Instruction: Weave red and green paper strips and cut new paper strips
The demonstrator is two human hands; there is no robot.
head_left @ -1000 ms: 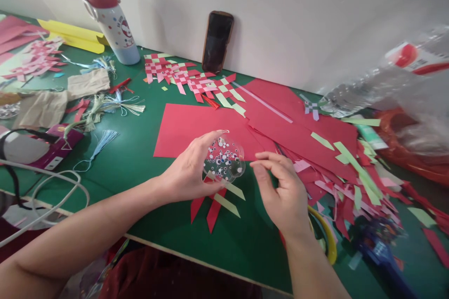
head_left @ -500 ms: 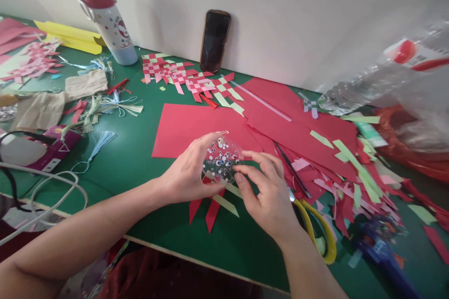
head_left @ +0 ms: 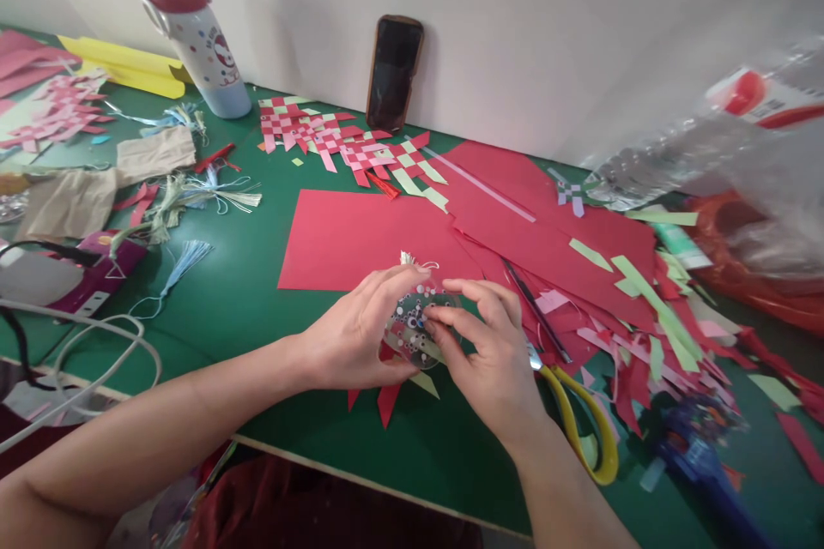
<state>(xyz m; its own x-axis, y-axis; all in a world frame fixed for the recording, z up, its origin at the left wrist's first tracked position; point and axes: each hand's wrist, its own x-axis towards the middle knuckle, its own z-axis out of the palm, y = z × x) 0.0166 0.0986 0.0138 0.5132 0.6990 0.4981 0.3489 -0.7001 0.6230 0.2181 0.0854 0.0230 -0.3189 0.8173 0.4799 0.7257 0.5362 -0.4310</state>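
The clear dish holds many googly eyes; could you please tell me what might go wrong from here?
The left hand grips the clear dish by its edge, so a slip might spill the googly eyes. The right hand is in close over them and might flick some out.

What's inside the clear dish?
Googly eyes of mixed sizes show in the dish. The left hand hides its left edge, the right hand part of its right side; I can't see what lies there.

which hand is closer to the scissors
Right. The right hand is just left of the scissors; the left hand, holding the clear dish, is farther off to their left.
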